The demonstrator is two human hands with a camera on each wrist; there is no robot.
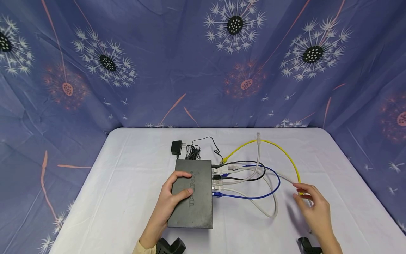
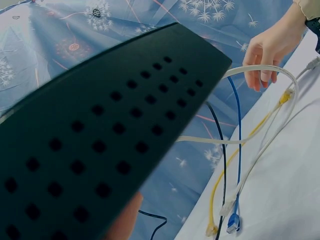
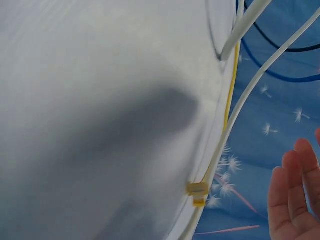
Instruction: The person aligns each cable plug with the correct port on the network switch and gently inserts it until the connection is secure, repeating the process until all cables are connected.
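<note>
A dark grey network switch [image 1: 201, 213] with raised lettering lies under my left hand [image 1: 171, 195], which grips it with thumb and a finger on top; another finger [image 2: 127, 217] shows at its lower edge. White, blue [image 1: 253, 197] and black [image 1: 250, 161] cables run from the ports on its right side. My right hand [image 1: 315, 210] hovers over the right of the table, near the end of a yellow network cable [image 1: 287, 155]. In the right wrist view its fingers [image 3: 295, 195] are apart from the cables, with nothing between them.
A black power adapter [image 1: 176, 147] lies behind the switch beside its bundled cord [image 1: 192, 152]. One white cable [image 1: 258, 151] arches up, its plug toward the back edge. White cloth [image 1: 127, 176] covers the table; a patterned blue curtain [image 1: 177, 70] hangs behind and at the sides.
</note>
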